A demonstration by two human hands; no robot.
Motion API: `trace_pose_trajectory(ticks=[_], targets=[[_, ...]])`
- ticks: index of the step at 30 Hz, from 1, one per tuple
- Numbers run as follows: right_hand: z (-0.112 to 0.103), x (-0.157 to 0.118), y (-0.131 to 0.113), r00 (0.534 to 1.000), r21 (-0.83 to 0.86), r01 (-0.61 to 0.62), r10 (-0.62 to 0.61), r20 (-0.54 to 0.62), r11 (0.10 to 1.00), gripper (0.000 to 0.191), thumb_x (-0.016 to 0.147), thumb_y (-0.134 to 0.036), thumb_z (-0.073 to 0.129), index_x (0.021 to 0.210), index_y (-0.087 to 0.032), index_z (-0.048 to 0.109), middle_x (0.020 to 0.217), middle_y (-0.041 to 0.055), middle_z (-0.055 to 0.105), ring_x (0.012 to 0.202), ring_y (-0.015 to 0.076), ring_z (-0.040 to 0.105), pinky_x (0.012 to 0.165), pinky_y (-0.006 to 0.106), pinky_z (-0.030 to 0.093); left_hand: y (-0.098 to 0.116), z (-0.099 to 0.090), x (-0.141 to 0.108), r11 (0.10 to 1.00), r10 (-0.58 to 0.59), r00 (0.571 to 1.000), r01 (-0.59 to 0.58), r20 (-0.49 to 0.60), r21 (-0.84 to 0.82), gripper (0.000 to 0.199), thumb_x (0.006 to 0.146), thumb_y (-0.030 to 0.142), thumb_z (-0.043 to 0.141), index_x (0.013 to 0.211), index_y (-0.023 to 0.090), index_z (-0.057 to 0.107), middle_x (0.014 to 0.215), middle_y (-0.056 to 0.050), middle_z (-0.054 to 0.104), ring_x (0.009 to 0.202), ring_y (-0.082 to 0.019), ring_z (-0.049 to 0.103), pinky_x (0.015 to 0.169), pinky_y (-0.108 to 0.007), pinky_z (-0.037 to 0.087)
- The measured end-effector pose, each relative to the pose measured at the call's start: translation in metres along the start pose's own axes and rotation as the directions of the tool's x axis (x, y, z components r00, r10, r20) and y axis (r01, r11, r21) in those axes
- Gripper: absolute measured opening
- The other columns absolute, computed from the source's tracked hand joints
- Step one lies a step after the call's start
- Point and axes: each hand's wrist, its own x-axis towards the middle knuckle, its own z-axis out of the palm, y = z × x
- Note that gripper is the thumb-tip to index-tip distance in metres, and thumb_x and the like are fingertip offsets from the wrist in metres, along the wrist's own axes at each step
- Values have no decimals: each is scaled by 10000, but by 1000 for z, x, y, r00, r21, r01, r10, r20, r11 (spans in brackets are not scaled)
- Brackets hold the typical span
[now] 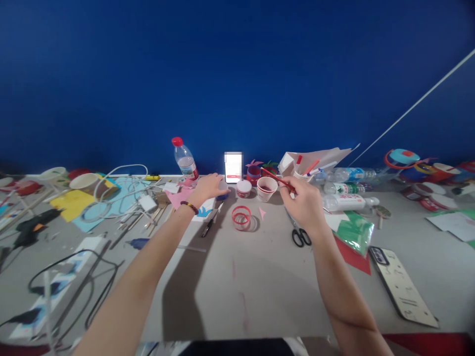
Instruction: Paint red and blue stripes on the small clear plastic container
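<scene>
My right hand (304,200) pinches a thin red stick (272,174) that slants up and left over a white paper cup (267,190) with dark red inside. My left hand (208,188) reaches forward with its fingers stretched out, beside a small blue-based jar (222,196); whether the fingertips touch it I cannot tell. Between the hands stand a white-lidded jar (244,189) and, nearer me, a red-rimmed ring (241,218). A small pink paper scrap (262,213) lies by the cup. Black-handled scissors (301,238) rest below my right wrist.
A red-capped bottle (187,163) and a lit phone screen (233,167) stand near the blue wall. Plastic bottles (345,201) and a patterned phone (404,287) lie right. At left are a power strip (61,284), white cables (97,195) and a pen (208,226).
</scene>
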Motion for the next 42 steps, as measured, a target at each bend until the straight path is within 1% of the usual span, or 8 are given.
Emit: trace_pose_trajectory(ticks=[9,14,20,24,31,36,40,42], targets=[[0,0,-2,1000,8,7,-7,-2,1000,204,866,-271,508,918,-218,697,798,51,726,688,195,624,634,299,422,7,5,4,997,-60,998,61,-17,44,597,912,672,431,1100,150,654,1038,-186,718,990,-352,685,780,-380,473],[-1,-1,-2,1000,5,5,-5,-2,1000,200,874,-271,504,906,-222,695,787,46,725,671,191,615,628,299,414,-3,14,8,999,-39,999,39,-35,2,665,942,673,351,1168,125,651,1120,-212,696,1138,-381,631,891,-426,470],[0,0,-1,1000,5,5,-5,4,1000,213,860,-266,508,926,-215,704,787,51,722,690,195,625,641,296,420,-25,11,4,982,150,984,-137,97,-134,883,745,689,664,1461,214,458,1445,-165,553,1324,-387,509,1035,-447,425],[1,-1,0,1000,10,23,-23,-15,1000,216,853,-264,504,918,-213,704,775,52,718,697,198,633,645,294,430,-26,2,1,970,195,974,-174,118,-169,718,763,483,702,1407,232,512,1432,-134,580,1325,-340,522,1046,-399,426],[3,-2,0,1000,9,24,-24,1,1000,218,867,-260,504,933,-217,707,791,48,726,708,199,636,649,295,438,-28,4,8,979,125,987,-106,100,-174,683,758,556,688,1337,215,564,1348,-134,614,1249,-331,562,1006,-380,445],[2,-1,-2,1000,24,29,-29,-3,999,218,863,-257,505,931,-227,709,775,46,722,689,198,632,638,296,440,-27,-6,5,956,40,997,-57,-66,-289,611,765,667,661,1093,152,648,1150,-149,634,1072,-311,604,903,-389,492],[2,-1,-1,1000,22,24,-24,-6,999,206,859,-261,504,910,-224,700,780,49,724,693,201,633,647,301,444,-18,-15,-5,836,-97,994,54,-50,-547,555,882,626,553,1181,163,618,1194,-134,653,1022,-264,635,856,-369,515],[2,-1,0,1000,20,19,-19,-2,1000,206,857,-264,505,909,-222,700,779,51,724,692,201,634,648,302,444,-17,-12,-9,745,-66,998,53,6,-665,548,916,590,517,1292,194,564,1299,-123,639,1106,-250,632,875,-348,526]])
